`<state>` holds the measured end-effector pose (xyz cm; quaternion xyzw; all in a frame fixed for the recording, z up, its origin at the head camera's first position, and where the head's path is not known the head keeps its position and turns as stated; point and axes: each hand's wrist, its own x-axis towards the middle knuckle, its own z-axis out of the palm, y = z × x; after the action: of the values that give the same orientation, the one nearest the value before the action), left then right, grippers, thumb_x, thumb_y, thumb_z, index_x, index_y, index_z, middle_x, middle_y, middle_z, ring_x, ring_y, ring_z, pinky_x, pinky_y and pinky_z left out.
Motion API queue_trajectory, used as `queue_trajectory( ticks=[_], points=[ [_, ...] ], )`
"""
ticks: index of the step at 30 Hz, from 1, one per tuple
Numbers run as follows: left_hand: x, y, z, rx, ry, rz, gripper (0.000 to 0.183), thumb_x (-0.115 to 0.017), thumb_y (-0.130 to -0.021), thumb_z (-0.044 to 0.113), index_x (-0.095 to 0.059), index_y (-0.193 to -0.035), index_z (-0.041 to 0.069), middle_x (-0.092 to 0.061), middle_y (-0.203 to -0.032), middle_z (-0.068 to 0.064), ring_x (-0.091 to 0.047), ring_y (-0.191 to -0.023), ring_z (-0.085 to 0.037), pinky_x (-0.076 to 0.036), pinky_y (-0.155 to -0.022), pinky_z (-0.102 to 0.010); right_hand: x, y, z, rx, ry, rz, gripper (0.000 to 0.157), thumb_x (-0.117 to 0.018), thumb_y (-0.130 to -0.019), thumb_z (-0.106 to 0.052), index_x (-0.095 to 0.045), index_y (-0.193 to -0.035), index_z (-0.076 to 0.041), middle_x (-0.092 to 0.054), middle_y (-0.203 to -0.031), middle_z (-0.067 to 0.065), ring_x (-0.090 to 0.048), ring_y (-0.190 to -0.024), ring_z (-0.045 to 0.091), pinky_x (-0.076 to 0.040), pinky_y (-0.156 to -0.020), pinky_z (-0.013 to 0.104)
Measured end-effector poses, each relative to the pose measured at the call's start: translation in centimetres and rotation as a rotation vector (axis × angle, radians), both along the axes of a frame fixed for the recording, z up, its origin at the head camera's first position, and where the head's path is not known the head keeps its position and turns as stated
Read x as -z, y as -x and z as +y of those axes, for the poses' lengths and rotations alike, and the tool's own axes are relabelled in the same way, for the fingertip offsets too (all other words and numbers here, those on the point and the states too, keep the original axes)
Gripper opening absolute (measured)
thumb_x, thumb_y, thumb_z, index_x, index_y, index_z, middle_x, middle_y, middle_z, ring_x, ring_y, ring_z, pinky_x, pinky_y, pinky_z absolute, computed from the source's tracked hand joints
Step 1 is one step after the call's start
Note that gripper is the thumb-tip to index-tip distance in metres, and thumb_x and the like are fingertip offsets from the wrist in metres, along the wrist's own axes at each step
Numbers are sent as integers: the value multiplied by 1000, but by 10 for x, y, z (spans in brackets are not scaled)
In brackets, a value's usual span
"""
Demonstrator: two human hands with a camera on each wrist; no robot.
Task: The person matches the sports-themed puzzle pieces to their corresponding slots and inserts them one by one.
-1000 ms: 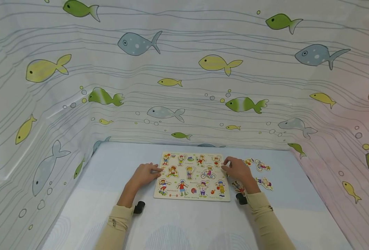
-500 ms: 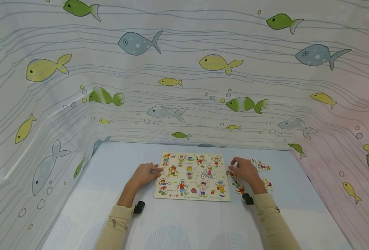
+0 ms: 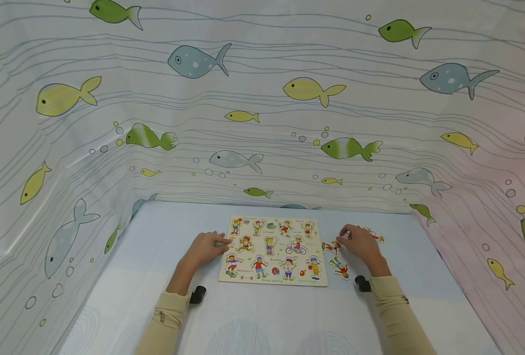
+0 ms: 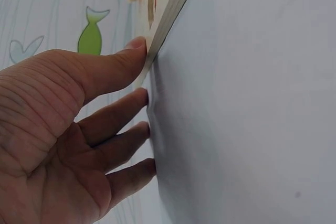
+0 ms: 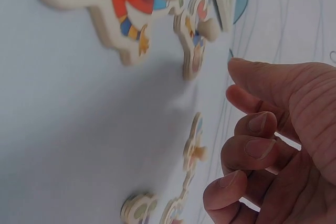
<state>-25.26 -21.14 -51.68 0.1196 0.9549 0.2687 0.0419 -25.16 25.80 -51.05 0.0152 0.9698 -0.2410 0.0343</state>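
A wooden knob puzzle board printed with children at sport lies on the table, pieces set over its face. My left hand rests at its left edge; in the left wrist view the thumb touches the board's rim and the other fingers reach down to the tabletop. To the right of the board, my right hand hovers with loosely bent fingers and holds nothing. Just left of its fingertips is a loose puzzle piece, and another piece lies nearer me. Beyond the hand a further piece is partly covered.
In the right wrist view, a wooden knob stands up from a loose piece, and more pieces lie beneath the fingers. A fish-patterned sheet rises behind and at both sides of the pale table.
My right hand has moved rightward from the board's right edge, uncovering the loose pieces beside the board and covering ones farther right. The left hand and board stay put.
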Motion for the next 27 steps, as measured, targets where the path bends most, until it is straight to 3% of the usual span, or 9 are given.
queue_trajectory(
  ticks=[7,17,27],
  points=[
    [-1,-1,0,-2,-1,-1,24,-73,-90,23,-76,-112,14,-61,-132,-14,-44,-133,-42,-29,-112,-57,3,0,12,13,-31,16,25,-69,-92,-30,-66,-106,-10,-60,-87,6,-52,-73,22,-41,-56,33],
    [-1,-1,-1,2,-2,1,24,-73,-90,23,-76,-112,14,-61,-132,-15,-43,-134,-42,-28,-112,-57,3,3,32,64,-22,-67,25,-67,-94,-29,-64,-107,-9,-61,-88,9,-53,-72,23,-42,-57,34],
    [-1,0,0,13,-11,11,24,-73,-90,23,-76,-112,13,-61,-131,-14,-45,-133,-42,-28,-112,-57,-2,-1,51,76,15,-61,27,-64,-96,-29,-63,-109,-5,-65,-94,14,-57,-77,26,-47,-62,40]
  ],
)
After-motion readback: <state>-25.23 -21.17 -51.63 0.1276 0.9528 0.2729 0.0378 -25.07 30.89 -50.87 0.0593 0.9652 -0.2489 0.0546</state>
